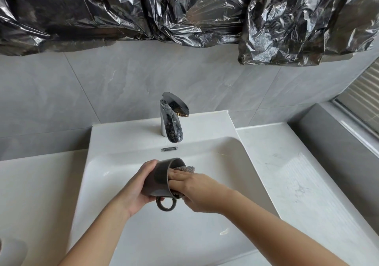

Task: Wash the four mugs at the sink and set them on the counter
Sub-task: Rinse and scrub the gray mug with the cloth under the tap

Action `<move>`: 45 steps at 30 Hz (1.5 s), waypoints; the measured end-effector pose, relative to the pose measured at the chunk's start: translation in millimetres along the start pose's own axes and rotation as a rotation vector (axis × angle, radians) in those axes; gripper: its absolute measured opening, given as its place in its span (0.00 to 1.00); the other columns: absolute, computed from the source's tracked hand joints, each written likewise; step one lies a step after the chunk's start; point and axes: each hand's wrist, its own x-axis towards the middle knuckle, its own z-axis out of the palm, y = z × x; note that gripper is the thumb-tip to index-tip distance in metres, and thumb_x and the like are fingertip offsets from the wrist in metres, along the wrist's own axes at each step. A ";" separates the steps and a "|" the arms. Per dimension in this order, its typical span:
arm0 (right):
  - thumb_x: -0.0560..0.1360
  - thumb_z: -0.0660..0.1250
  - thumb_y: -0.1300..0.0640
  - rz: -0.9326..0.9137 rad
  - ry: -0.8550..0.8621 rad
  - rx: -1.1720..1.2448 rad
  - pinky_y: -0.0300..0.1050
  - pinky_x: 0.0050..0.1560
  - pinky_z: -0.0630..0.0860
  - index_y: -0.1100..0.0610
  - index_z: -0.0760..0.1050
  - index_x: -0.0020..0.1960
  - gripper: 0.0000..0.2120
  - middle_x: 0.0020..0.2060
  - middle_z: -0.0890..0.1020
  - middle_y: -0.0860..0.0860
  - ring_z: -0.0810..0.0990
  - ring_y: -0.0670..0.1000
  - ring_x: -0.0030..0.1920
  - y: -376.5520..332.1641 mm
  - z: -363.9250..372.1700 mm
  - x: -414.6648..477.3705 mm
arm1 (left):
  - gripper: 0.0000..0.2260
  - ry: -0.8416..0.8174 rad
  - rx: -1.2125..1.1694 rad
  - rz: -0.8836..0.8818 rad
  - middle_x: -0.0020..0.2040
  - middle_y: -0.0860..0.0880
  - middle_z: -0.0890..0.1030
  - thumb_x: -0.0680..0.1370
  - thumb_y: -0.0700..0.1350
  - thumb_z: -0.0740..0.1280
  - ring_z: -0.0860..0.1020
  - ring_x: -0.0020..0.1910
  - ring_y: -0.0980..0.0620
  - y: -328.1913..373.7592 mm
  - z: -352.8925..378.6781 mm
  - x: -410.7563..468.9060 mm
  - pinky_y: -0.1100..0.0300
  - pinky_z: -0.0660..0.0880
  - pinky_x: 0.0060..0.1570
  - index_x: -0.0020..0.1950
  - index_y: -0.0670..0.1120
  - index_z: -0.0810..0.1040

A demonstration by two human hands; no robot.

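Over the white sink basin [215, 220] I hold a dark grey mug [159, 178] on its side, its mouth turned right and its ring handle hanging down. My left hand [136, 187] grips the mug's body from the left. My right hand [194, 189] has its fingers pushed into the mug's mouth with a grey cloth [187, 168] bunched under them. Only this one mug is in view. The chrome faucet [172, 120] stands behind the mug, and no water stream is visible.
White counter [307, 183] runs to the right of the basin and more counter [37, 194] to the left. A grey tiled wall rises behind, with crumpled black plastic sheeting [184, 9] hanging over it. A window ledge [348, 134] lies at far right.
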 end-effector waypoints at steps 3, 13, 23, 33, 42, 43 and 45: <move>0.69 0.62 0.72 0.156 -0.052 0.263 0.44 0.46 0.71 0.60 0.69 0.60 0.21 0.50 0.74 0.49 0.72 0.53 0.49 -7.0 -2.7 0.1 | 0.17 0.049 0.038 0.115 0.50 0.46 0.79 0.72 0.56 0.70 0.78 0.46 0.48 -1.0 3.7 1.6 0.53 0.77 0.39 0.56 0.51 0.75; 0.75 0.69 0.63 0.423 0.067 0.973 0.35 0.32 0.73 0.57 0.76 0.60 0.14 0.41 0.78 0.49 0.75 0.42 0.37 -16.6 -9.7 2.0 | 0.33 0.087 0.092 0.345 0.61 0.43 0.77 0.62 0.65 0.73 0.77 0.58 0.43 -21.0 7.6 2.0 0.48 0.75 0.56 0.63 0.55 0.71; 0.75 0.60 0.63 0.070 0.127 0.044 0.44 0.35 0.61 0.49 0.64 0.46 0.10 0.35 0.71 0.50 0.62 0.53 0.36 -4.6 -6.0 -4.4 | 0.29 -0.025 0.007 -0.250 0.45 0.40 0.84 0.74 0.70 0.56 0.81 0.41 0.40 12.3 3.4 -6.9 0.59 0.75 0.29 0.47 0.49 0.85; 0.74 0.70 0.66 0.416 0.176 0.983 0.35 0.31 0.70 0.53 0.79 0.51 0.11 0.36 0.76 0.52 0.72 0.46 0.35 -19.3 -14.3 6.4 | 0.18 0.075 0.093 0.330 0.57 0.44 0.79 0.70 0.61 0.66 0.80 0.50 0.48 -5.3 18.2 -1.0 0.54 0.78 0.41 0.57 0.56 0.73; 0.74 0.69 0.61 0.279 0.060 0.360 0.48 0.32 0.69 0.54 0.67 0.35 0.14 0.29 0.69 0.51 0.65 0.51 0.31 -11.4 -8.7 5.2 | 0.18 0.035 0.098 -0.152 0.41 0.45 0.83 0.77 0.62 0.61 0.80 0.36 0.45 18.8 9.2 -5.2 0.56 0.74 0.34 0.48 0.49 0.81; 0.74 0.70 0.62 0.302 0.023 0.512 0.45 0.32 0.71 0.54 0.73 0.40 0.08 0.32 0.73 0.51 0.68 0.49 0.31 -15.9 -11.3 6.0 | 0.17 0.064 0.146 -0.096 0.40 0.45 0.82 0.78 0.60 0.61 0.80 0.35 0.45 15.7 10.8 -4.7 0.56 0.73 0.34 0.49 0.48 0.80; 0.73 0.70 0.65 0.373 0.006 0.892 0.37 0.30 0.71 0.51 0.78 0.47 0.10 0.36 0.77 0.48 0.72 0.44 0.33 -24.5 -16.6 7.3 | 0.19 0.134 0.152 0.115 0.43 0.42 0.82 0.76 0.59 0.62 0.80 0.39 0.44 5.1 9.6 -0.5 0.53 0.73 0.37 0.54 0.44 0.78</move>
